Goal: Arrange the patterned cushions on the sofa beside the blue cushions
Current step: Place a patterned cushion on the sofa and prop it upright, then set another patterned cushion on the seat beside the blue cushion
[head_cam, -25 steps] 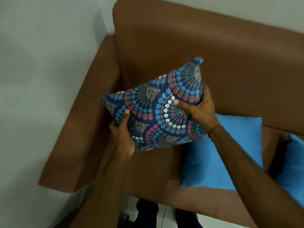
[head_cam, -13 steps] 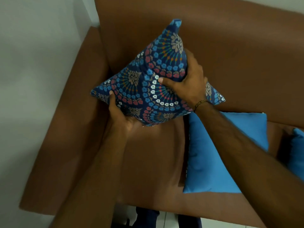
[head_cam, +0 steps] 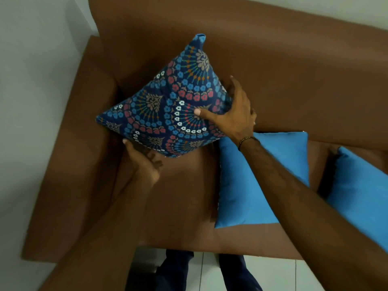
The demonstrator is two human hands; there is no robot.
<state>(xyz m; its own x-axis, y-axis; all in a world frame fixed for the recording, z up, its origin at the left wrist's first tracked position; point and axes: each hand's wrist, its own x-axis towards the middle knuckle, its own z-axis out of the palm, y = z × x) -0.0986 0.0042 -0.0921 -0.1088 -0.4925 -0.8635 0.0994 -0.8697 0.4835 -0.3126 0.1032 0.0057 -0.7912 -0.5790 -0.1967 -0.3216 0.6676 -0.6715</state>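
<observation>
Holding a patterned cushion [head_cam: 168, 106] tilted on one corner in the left corner of a brown sofa [head_cam: 294, 76], top corner leaning against the backrest. Right hand [head_cam: 233, 114] clenching the cushion's right edge, thumb pressing on the front face; left hand [head_cam: 144, 162] cupping the lower left edge from beneath, fingers partly hidden. Lying just beside it on the seat, a blue cushion [head_cam: 252, 185]; farther right, a second blue cushion [head_cam: 361, 196], partly cut off by the frame. Standing behind and left of the sofa, pale plain walls [head_cam: 37, 80]; showing below the seat edge, a light tiled floor [head_cam: 283, 276].
</observation>
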